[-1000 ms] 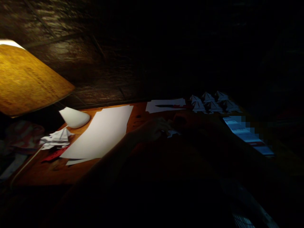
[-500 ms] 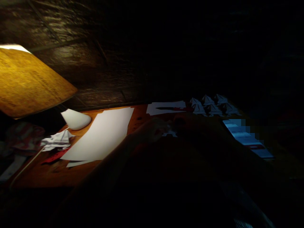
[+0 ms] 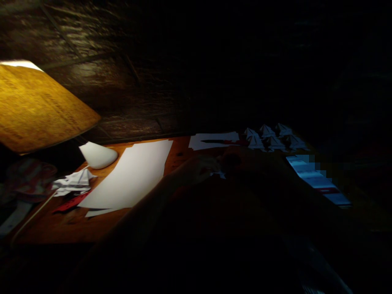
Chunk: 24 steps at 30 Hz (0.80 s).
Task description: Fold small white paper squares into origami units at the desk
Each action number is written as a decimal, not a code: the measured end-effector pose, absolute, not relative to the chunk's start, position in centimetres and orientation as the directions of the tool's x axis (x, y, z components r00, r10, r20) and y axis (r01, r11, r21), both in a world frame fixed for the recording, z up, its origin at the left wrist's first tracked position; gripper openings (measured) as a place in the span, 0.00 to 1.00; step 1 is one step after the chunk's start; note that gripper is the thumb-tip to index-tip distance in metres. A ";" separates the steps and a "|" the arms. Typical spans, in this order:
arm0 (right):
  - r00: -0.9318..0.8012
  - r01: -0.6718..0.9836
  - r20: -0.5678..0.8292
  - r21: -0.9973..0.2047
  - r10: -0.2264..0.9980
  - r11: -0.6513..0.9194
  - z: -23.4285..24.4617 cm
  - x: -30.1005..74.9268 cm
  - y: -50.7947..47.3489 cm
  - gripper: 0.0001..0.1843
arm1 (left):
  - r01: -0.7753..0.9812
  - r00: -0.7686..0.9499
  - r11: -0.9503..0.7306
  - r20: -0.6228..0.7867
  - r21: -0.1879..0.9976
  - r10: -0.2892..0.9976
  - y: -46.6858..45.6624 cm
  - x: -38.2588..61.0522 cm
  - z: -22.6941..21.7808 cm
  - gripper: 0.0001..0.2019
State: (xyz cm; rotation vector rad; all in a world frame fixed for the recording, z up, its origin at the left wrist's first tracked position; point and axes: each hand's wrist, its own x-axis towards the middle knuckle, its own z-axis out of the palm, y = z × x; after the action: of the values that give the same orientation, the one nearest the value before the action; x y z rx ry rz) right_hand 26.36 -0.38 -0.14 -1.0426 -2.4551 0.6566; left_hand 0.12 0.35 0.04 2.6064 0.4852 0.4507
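My left hand (image 3: 204, 168) reaches over the wooden table, its fingers closed on a small folded piece of white paper (image 3: 218, 174). Just to the right, deep in shadow, my right hand (image 3: 233, 160) is curled at the other side of the same paper. Much of the paper is hidden by fingers and darkness. Beyond the hands, a knife (image 3: 214, 141) with a red handle lies on a stack of white sheets (image 3: 196, 141). Several folded paper figures (image 3: 272, 141) stand in rows to the right of it.
Large white sheets (image 3: 131, 175) lie left of my arm. Near them are a lamp with a yellow-brown shade (image 3: 45, 108) and white base (image 3: 98, 155), a crumpled-looking folded paper (image 3: 75, 182) and a red object (image 3: 72, 202). A lit phone (image 3: 315, 179) lies at the right. A dark wall rises behind.
Both hands have moved slightly, and the small paper between them has turned, showing less of itself. Other things on the table stay in place.
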 end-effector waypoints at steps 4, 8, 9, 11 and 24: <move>-0.633 0.568 0.142 -0.582 0.761 0.581 0.0 26.5 -0.4 0.20 | 0.254 0.885 -0.840 0.236 0.479 0.402 0.2 0.1 0.2 0.17; -0.535 0.669 0.071 -0.574 0.842 0.473 0.8 26.4 -0.8 0.16 | 0.251 0.897 -0.855 0.223 0.453 0.382 -0.4 0.2 0.5 0.16; -0.496 0.711 0.046 -0.551 0.867 0.436 0.9 26.4 -0.9 0.15 | 0.250 0.901 -0.861 0.220 0.444 0.375 -0.5 0.2 0.6 0.16; -0.423 0.779 -0.003 -0.512 0.906 0.362 1.1 26.1 -1.1 0.14 | 0.243 0.908 -0.871 0.216 0.427 0.359 -0.9 0.3 0.6 0.17; -0.266 0.874 0.052 -0.408 0.963 0.263 -0.3 24.5 -2.1 0.07 | 0.253 0.930 -0.912 0.177 0.324 0.321 -0.9 0.1 0.5 0.19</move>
State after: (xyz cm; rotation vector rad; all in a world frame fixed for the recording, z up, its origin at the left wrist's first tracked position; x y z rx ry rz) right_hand 24.48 -2.06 -0.30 -1.6922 -2.2482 0.4340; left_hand 0.10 -0.86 0.50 2.7904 0.4244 0.3273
